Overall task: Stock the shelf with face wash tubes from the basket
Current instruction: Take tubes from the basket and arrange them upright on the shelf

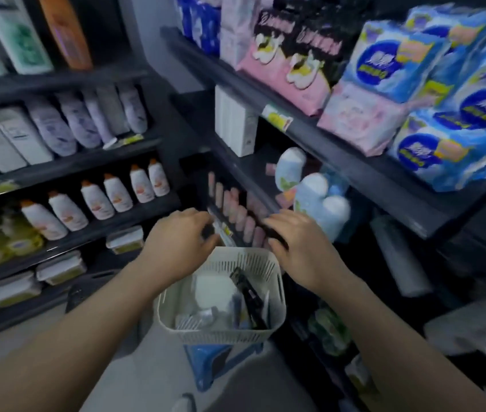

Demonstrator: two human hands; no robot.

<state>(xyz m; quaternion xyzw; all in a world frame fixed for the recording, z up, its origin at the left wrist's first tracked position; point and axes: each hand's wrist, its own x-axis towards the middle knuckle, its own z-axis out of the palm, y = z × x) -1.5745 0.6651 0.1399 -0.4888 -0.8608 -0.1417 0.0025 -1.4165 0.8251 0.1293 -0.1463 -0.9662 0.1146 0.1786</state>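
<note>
Left hand (176, 237) and right hand (298, 245) reach to the pink tubes (235, 209) on the shelf (216, 217), basket (221, 331) kept just below for short reaches; blur hides whether either grip pinches anything.

Both our forearms show bare from the lower corners of the frame to the wrists. Our left hand (177, 245) and right hand (302, 246) are bare too, their fingers (277, 222) blurred at the tips.
</note>
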